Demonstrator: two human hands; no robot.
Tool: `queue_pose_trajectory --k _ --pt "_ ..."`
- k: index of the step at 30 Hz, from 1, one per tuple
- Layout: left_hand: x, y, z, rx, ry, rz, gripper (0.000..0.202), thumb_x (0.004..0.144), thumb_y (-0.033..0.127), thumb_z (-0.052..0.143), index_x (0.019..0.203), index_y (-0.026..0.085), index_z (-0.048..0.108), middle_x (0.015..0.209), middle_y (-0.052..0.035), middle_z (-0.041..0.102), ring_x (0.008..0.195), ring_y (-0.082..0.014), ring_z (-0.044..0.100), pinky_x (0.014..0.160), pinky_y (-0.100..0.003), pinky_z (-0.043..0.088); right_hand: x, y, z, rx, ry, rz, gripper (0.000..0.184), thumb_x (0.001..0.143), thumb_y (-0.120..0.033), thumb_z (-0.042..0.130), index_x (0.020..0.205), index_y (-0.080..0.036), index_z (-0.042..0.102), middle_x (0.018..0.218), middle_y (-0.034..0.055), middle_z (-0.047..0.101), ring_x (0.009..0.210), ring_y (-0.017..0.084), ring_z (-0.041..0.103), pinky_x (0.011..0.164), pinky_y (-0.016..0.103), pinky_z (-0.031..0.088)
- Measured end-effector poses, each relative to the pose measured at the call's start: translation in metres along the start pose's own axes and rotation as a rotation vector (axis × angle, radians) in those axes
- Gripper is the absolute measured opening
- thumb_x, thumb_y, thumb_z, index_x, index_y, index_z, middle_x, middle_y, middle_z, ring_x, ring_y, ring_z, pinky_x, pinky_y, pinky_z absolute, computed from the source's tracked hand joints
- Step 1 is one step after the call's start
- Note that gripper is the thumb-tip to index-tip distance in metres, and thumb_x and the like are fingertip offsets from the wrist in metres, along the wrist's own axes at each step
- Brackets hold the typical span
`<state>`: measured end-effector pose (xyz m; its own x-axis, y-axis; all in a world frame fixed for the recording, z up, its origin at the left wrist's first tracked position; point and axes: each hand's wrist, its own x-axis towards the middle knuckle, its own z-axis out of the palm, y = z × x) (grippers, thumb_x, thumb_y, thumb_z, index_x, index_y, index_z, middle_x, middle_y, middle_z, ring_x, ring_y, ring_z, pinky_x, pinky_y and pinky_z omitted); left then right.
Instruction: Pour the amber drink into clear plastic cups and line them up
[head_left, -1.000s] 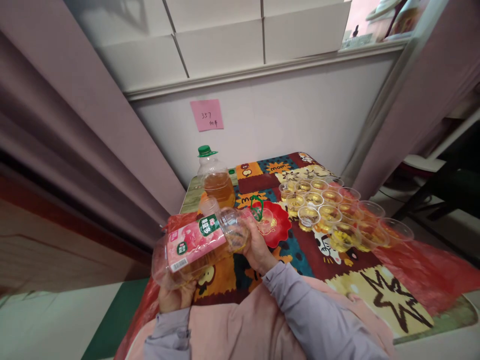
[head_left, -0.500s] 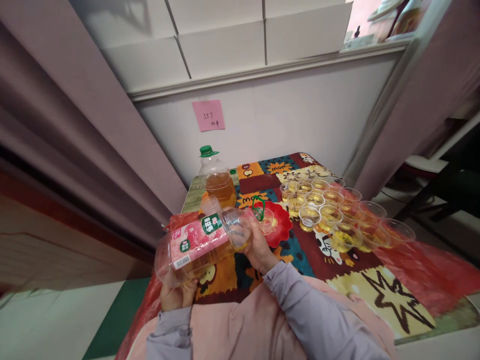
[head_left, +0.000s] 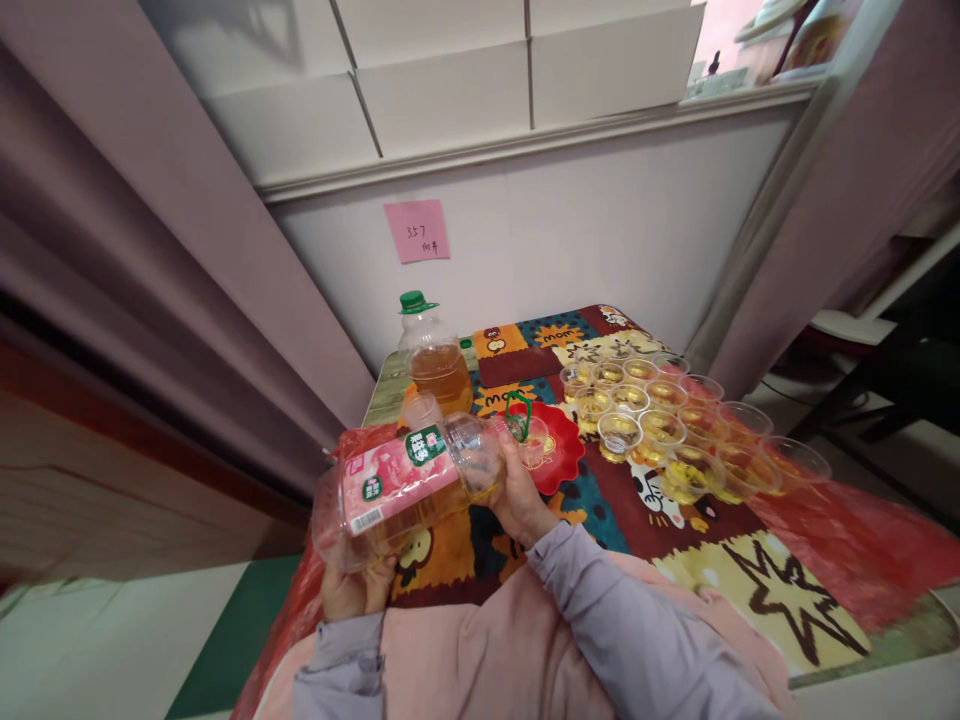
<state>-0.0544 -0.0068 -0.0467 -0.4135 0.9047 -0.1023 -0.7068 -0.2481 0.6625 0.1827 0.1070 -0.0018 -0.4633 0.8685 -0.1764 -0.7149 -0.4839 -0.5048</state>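
Observation:
A large clear plastic bottle with a pink label lies nearly level in both my hands, with some amber liquid along its lower side. My left hand supports its base from below. Around the neck end, my right hand is closed. The neck, with a green carry ring, points right over a red scalloped plate. A clear cup seems to stand on that plate, partly hidden by the neck. Behind the held bottle rises another small clear cup.
A second bottle of amber liquid with a green cap stands at the back left. Several clear cups holding yellowish liquid crowd the right side of the patterned mat. Red plastic sheeting covers the table's right edge. A pink note hangs on the wall.
The bottle's base has shifted very slightly to the right and its label has turned a little. Both hands keep their places; the cups and plate have not moved.

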Motion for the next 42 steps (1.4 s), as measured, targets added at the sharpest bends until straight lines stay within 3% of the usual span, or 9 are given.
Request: queue_pose_trajectory --k 6,11,13,16,20,28,34,42 --pt "0.015 0.009 -0.019 0.021 0.027 -0.065 0.051 0.093 0.03 0.067 0.145 0.03 0.069 0.112 -0.0086 0.086 0.084 -0.0287 0.084 0.053 -0.029 0.065 -0.001 -0.001 0.0 0.002 0.012 -0.002 0.055 0.092 -0.077 0.07 0.116 -0.027 0.071 0.102 0.0035 0.086 0.075 0.021 0.08 0.059 0.03 0.063" --pt "0.014 0.007 -0.024 0.008 -0.101 -0.079 0.052 0.094 0.027 0.068 0.145 0.032 0.069 0.124 -0.0092 0.084 0.089 -0.0307 0.085 0.058 -0.033 0.068 0.0 0.0 0.0 -0.006 0.027 -0.003 0.057 0.094 -0.077 0.068 0.12 -0.026 0.072 0.106 0.0054 0.085 0.081 0.022 0.081 0.062 0.032 0.064" --pt "0.012 0.005 -0.021 -0.021 -0.142 -0.045 0.058 0.095 0.026 0.067 0.153 0.033 0.063 0.132 -0.009 0.081 0.095 -0.0302 0.084 0.062 -0.033 0.069 0.0 0.0 0.001 -0.002 0.026 -0.003 0.058 0.094 -0.077 0.068 0.121 -0.026 0.072 0.106 0.0052 0.085 0.081 0.022 0.081 0.063 0.032 0.065" --pt "0.014 0.004 -0.016 -0.096 -0.235 -0.035 0.069 0.102 0.028 0.059 0.169 0.037 0.043 0.139 -0.011 0.078 0.102 -0.0303 0.084 0.065 -0.034 0.069 -0.001 -0.001 0.001 0.016 -0.008 -0.012 0.057 0.095 -0.076 0.068 0.123 -0.026 0.073 0.107 0.0053 0.086 0.081 0.021 0.081 0.063 0.031 0.064" --pt "0.016 0.006 -0.012 -0.141 -0.323 -0.057 0.072 0.108 0.028 0.047 0.176 0.041 0.026 0.145 -0.011 0.075 0.11 -0.0331 0.082 0.067 -0.036 0.07 0.0 -0.001 0.0 0.013 -0.025 -0.005 0.057 0.097 -0.075 0.066 0.123 -0.025 0.075 0.106 0.0058 0.086 0.078 0.02 0.08 0.063 0.03 0.064" --pt "-0.001 0.005 0.011 -0.11 -0.197 -0.063 0.068 0.109 0.028 0.048 0.174 0.04 0.032 0.14 -0.0078 0.078 0.106 -0.0283 0.083 0.067 -0.033 0.07 0.002 0.0 -0.003 0.0 -0.034 0.012 0.06 0.099 -0.076 0.062 0.126 -0.024 0.075 0.109 0.0068 0.085 0.08 0.02 0.08 0.063 0.03 0.065" --pt "0.006 0.003 -0.004 -0.122 -0.241 -0.055 0.065 0.109 0.029 0.044 0.173 0.04 0.035 0.137 -0.0098 0.079 0.101 -0.0313 0.084 0.063 -0.036 0.07 0.002 -0.001 -0.003 -0.01 -0.041 0.01 0.063 0.1 -0.077 0.059 0.133 -0.024 0.073 0.112 0.0091 0.085 0.08 0.022 0.08 0.064 0.032 0.066" --pt "0.012 0.005 -0.016 -0.098 -0.187 -0.051 0.067 0.106 0.027 0.049 0.171 0.037 0.038 0.135 -0.0112 0.08 0.1 -0.0307 0.084 0.063 -0.036 0.069 0.004 0.001 -0.006 0.006 -0.019 0.021 0.06 0.103 -0.074 0.057 0.13 -0.023 0.074 0.115 0.0092 0.085 0.084 0.021 0.081 0.066 0.033 0.066"
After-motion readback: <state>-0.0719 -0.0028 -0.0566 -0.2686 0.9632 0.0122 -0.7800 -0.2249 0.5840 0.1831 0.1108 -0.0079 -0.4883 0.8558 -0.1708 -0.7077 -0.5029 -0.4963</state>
